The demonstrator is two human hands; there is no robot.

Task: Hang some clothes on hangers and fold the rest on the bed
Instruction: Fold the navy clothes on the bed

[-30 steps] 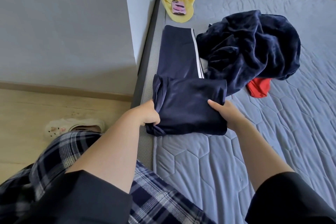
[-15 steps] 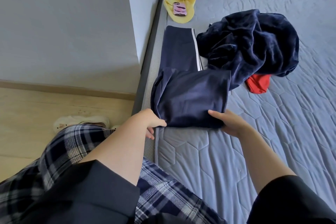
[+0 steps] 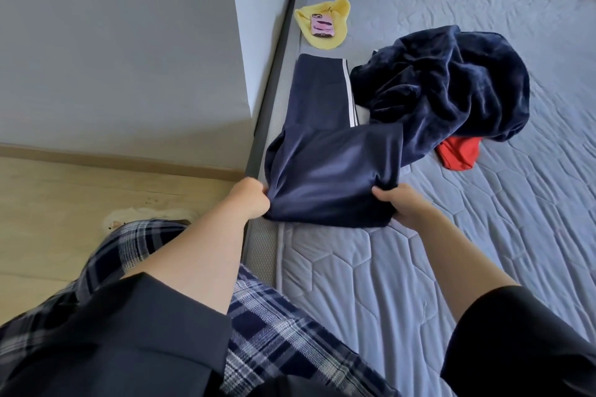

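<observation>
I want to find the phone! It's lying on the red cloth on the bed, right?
Not quite. The phone lies on the yellow cloth on the bed, as the head view shows. The red cloth pokes out from under the dark blue pile.

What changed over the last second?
The folded end of the pants was laid down flat. Both hands slid from its sides to its near edge: the left hand now grips the near left corner, the right hand the near right corner. Velvet pile, red garment, phone and yellow cloth stayed put.
</observation>
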